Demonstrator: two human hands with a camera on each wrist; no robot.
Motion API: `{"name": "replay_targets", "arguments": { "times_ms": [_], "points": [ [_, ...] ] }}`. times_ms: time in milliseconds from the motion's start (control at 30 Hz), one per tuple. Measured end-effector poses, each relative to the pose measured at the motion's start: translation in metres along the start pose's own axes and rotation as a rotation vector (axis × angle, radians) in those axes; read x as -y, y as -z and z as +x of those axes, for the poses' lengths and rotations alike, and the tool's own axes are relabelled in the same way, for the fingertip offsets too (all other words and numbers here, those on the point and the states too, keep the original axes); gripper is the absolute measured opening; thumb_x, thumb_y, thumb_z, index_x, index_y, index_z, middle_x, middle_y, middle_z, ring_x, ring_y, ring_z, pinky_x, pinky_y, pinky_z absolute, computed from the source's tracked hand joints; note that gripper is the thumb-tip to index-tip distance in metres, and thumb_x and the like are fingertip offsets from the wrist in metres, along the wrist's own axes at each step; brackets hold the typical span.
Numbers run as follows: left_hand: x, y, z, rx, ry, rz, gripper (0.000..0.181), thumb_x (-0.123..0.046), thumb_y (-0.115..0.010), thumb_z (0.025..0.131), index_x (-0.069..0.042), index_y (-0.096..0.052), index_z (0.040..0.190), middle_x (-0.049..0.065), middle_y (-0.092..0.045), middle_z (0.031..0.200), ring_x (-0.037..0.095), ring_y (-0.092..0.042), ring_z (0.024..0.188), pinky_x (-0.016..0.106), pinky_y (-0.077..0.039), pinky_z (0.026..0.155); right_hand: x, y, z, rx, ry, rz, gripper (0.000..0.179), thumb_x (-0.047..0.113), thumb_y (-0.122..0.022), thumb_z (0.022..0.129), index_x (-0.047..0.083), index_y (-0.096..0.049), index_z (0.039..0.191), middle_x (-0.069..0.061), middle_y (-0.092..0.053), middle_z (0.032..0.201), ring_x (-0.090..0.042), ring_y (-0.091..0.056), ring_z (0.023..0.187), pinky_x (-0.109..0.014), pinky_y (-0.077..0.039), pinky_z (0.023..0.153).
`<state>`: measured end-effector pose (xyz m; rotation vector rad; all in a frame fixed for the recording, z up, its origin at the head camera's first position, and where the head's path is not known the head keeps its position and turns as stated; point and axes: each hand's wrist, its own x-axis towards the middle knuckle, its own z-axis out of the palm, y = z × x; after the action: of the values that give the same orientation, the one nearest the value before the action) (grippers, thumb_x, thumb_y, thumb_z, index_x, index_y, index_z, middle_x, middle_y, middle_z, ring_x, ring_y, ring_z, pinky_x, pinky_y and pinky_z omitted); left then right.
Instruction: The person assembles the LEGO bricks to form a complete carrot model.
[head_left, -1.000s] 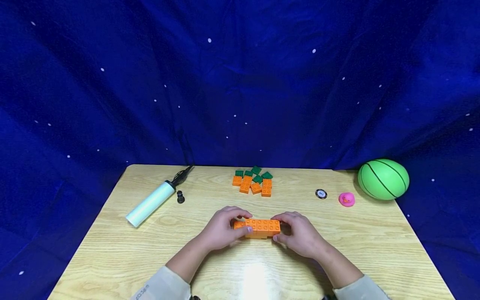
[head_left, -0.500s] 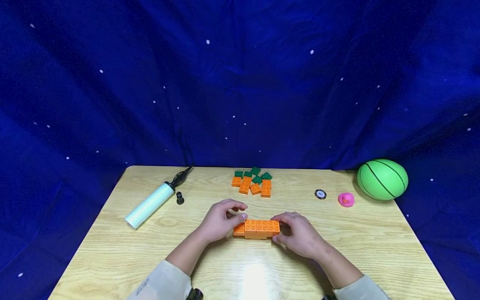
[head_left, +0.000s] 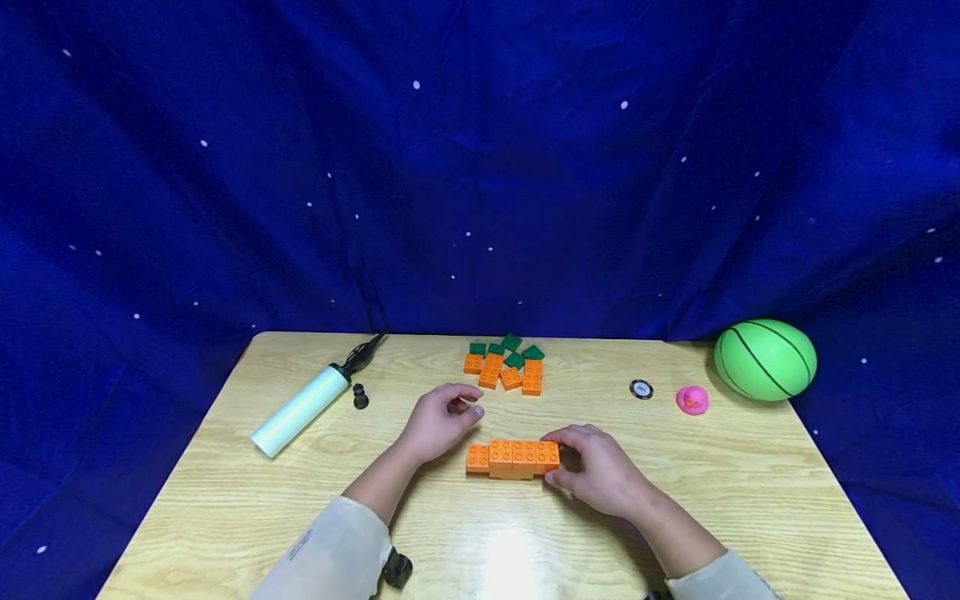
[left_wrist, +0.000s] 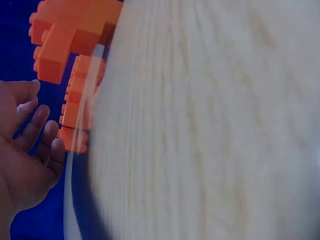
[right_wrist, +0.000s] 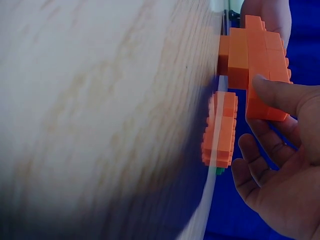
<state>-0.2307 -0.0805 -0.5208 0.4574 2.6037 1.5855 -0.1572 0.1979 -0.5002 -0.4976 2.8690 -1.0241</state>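
Observation:
A built-up block of orange toy bricks [head_left: 513, 457] stands on the table in front of the person, with a lower step at its left end. The right hand [head_left: 600, 472] pinches its right end between thumb and fingers; the right wrist view shows the thumb against the side of the orange brick block [right_wrist: 267, 60]. The left hand [head_left: 441, 423] is apart from the block, up and to its left, fingers loosely bent and holding nothing. Ahead of it lie loose orange bricks [head_left: 490, 372] and dark green bricks [head_left: 514, 360] in a cluster.
On the wooden table [head_left: 300, 517], a hand pump [head_left: 302, 410] and a black chess pawn [head_left: 361, 397] lie to the left. A poker chip [head_left: 641, 389], a pink rubber duck [head_left: 692, 400] and a green ball [head_left: 765, 360] are at the right. A blue curtain [head_left: 480, 167] hangs behind.
The left hand has let go of the orange brick block and moved away from it, forward and to the left. The right hand has kept its grip on the right end.

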Motion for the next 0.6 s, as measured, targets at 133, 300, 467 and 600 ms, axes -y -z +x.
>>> {"name": "replay_targets", "arguments": {
  "times_ms": [133, 300, 467, 600],
  "points": [
    [0.002, -0.003, 0.008, -0.010, 0.008, -0.001, 0.030, -0.018, -0.075, 0.096, -0.007, -0.073, 0.124, 0.009, -0.068, 0.119, 0.018, -0.064, 0.098, 0.040, -0.054, 0.088, 0.001, 0.001, 0.000, 0.005, -0.003, 0.003, 0.041, 0.016, -0.089, 0.083, 0.018, -0.073, 0.121, 0.006, -0.070, 0.121, -0.024, -0.061, 0.120, -0.050, -0.047, 0.105],
    [0.004, -0.007, 0.019, -0.031, -0.011, 0.042, 0.030, -0.016, -0.075, 0.095, -0.009, -0.073, 0.125, 0.011, -0.066, 0.122, 0.018, -0.065, 0.097, 0.039, -0.054, 0.087, 0.001, 0.002, 0.001, 0.008, 0.006, 0.002, 0.040, 0.016, -0.088, 0.084, 0.018, -0.073, 0.121, 0.006, -0.070, 0.119, -0.023, -0.061, 0.119, -0.051, -0.047, 0.105],
    [0.006, -0.011, 0.027, -0.061, -0.027, 0.108, 0.032, -0.015, -0.077, 0.093, -0.009, -0.073, 0.124, 0.010, -0.063, 0.123, 0.026, -0.064, 0.105, 0.042, -0.053, 0.094, 0.001, 0.002, 0.001, 0.013, 0.021, -0.003, 0.040, 0.017, -0.088, 0.084, 0.017, -0.073, 0.122, 0.005, -0.070, 0.120, -0.024, -0.061, 0.119, -0.051, -0.047, 0.105],
    [0.010, -0.015, 0.033, -0.077, -0.033, 0.172, 0.037, -0.017, -0.079, 0.091, -0.009, -0.072, 0.126, 0.011, -0.061, 0.125, 0.028, -0.063, 0.109, 0.043, -0.051, 0.097, 0.000, 0.001, 0.000, 0.014, 0.028, -0.002, 0.041, 0.017, -0.087, 0.084, 0.017, -0.073, 0.122, 0.005, -0.070, 0.121, -0.024, -0.061, 0.119, -0.051, -0.047, 0.105]
  ]
}}
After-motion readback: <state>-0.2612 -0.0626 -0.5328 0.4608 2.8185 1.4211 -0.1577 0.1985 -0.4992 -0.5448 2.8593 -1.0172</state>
